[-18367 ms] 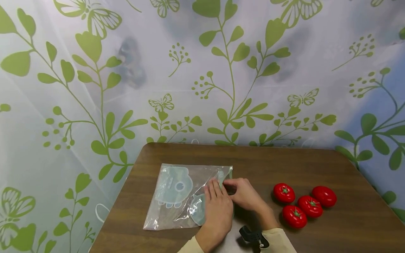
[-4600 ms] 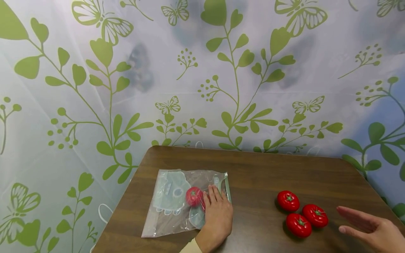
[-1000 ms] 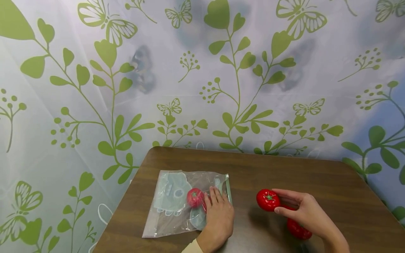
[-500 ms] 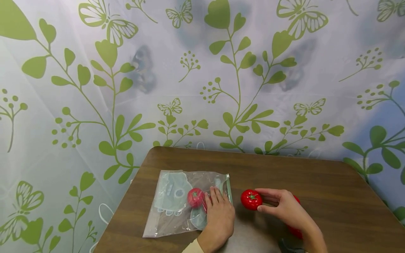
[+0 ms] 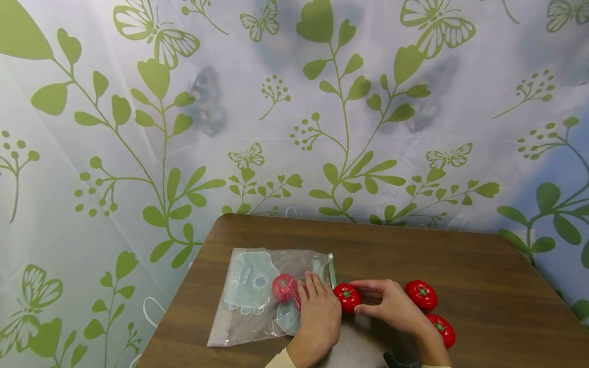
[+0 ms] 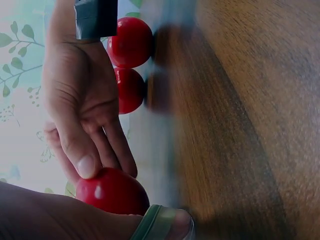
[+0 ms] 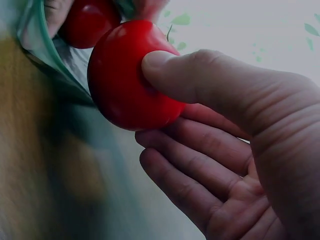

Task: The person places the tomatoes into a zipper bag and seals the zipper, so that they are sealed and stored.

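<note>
A clear zip bag [image 5: 257, 306] lies flat on the brown table [image 5: 414, 245] with one red tomato [image 5: 284, 287] inside. My left hand [image 5: 317, 299] lies on the bag by its mouth, fingers flat on top. In the left wrist view the green zip strip [image 6: 155, 225] crosses over one of its fingers. My right hand [image 5: 361, 296] pinches a second tomato [image 5: 346, 298] between thumb and fingers, right at the bag's mouth and against my left hand. The right wrist view shows that held tomato [image 7: 130, 75] close to the tomato in the bag [image 7: 90, 22].
Two more tomatoes [image 5: 421, 294] [image 5: 443, 329] lie on the table to the right of my right hand. A leaf and butterfly curtain [image 5: 294, 102] hangs behind the table. The table's left edge is close to the bag.
My right hand picked a tomato from the group on the right and carried it left to the bag's mouth. The left hand and the bag stayed put.
</note>
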`<action>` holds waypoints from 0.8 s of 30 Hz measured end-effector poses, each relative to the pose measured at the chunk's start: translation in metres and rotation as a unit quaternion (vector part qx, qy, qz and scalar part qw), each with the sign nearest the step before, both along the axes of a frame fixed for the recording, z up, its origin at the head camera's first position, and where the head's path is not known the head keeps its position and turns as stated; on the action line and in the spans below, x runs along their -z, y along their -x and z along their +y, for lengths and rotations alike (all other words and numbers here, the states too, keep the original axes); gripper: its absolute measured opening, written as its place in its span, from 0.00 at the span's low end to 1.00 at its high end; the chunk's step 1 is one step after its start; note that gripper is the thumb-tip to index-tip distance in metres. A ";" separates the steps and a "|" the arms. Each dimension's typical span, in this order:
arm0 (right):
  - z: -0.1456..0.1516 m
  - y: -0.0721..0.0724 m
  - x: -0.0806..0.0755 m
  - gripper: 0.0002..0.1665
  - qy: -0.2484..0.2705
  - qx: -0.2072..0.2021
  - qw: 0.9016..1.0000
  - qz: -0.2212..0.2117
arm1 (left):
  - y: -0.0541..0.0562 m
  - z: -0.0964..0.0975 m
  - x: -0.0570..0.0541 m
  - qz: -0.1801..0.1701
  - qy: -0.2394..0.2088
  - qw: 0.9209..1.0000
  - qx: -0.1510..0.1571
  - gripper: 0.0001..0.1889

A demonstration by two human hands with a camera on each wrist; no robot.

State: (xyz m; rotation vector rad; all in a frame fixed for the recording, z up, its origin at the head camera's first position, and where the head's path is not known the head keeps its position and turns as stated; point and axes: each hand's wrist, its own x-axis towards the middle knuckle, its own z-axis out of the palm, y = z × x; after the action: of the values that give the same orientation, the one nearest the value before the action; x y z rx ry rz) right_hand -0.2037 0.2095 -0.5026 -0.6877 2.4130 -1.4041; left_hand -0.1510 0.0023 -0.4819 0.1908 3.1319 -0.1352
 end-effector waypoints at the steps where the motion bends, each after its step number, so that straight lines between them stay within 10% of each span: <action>1: -0.002 0.000 0.001 0.32 0.001 -0.003 1.000 -0.001 | 0.000 0.000 0.000 0.001 -0.001 1.000 0.000 0.45; 24: -0.025 -0.003 0.008 0.32 0.024 -0.014 1.000 -0.004 | -0.001 0.003 0.003 0.032 0.009 0.999 -0.001 0.43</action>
State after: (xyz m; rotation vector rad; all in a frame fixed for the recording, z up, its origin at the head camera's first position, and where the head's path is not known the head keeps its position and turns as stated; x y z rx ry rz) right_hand -0.2010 0.1844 -0.5104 -0.7238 2.3610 -1.4537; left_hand -0.1502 0.0055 -0.4849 0.1879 3.1929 -0.1719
